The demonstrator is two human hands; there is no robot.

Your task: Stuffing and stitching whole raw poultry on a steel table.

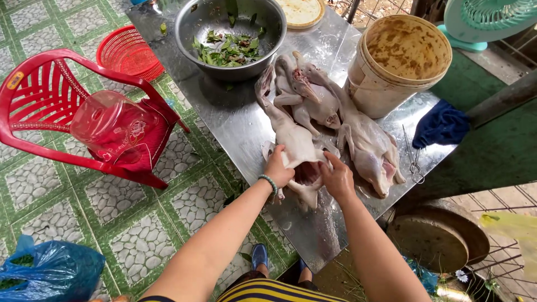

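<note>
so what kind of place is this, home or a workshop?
Likely a home outdoor or semi-open food prep spot, not a workshop. Both hands, left hand and right hand, hold open a plucked bird on a steel table; a metal bowl of leaves and a red plastic chair stand on tiled floor.

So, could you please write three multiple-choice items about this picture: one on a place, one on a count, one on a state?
1. Where do the scissors lie?
A. inside the bowl
B. on the metal table, right of the birds
C. on the chair

2. How many plucked birds lie on the table?
A. one
B. three
C. six

3. What are the left hand and right hand doing?
A. both grip the nearest bird at its open cavity
B. both hang free
C. both hold the bucket

Answers:
1 B, they rest near the table edge beside the blue cloth.
2 B, three pale bodies can be counted.
3 A, the fingers close on the skin at either side of the opening.
</note>
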